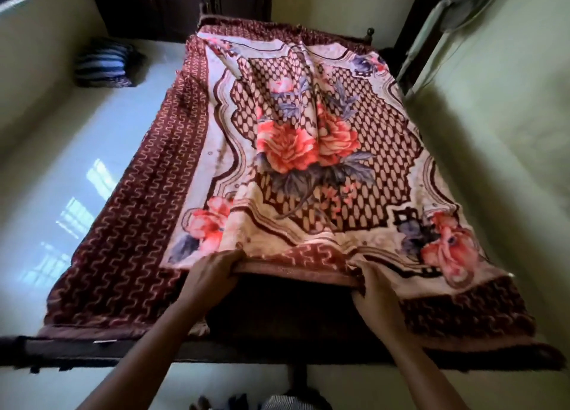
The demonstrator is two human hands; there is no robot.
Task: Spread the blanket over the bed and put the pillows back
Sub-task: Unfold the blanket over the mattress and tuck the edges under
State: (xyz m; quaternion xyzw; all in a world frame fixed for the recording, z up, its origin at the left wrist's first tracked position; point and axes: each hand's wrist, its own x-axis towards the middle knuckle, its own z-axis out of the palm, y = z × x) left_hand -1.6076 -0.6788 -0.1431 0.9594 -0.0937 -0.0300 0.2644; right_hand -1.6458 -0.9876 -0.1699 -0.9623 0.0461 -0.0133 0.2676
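I see the left hand (212,274) and right hand (374,289) both gripping the floral blanket (308,150) by its near hem. It lies rumpled along the bed (216,352). Striped pillows (103,62) sit on the glossy floor (61,178), far left near the dark wardrobe (172,2). Fan (462,5) by the right wall.

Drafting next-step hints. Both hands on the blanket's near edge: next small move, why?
Probably draw the hands apart and tug toward the foot: left hand and right hand grip the blanket at its near edge close together, and long folds ridge its middle.
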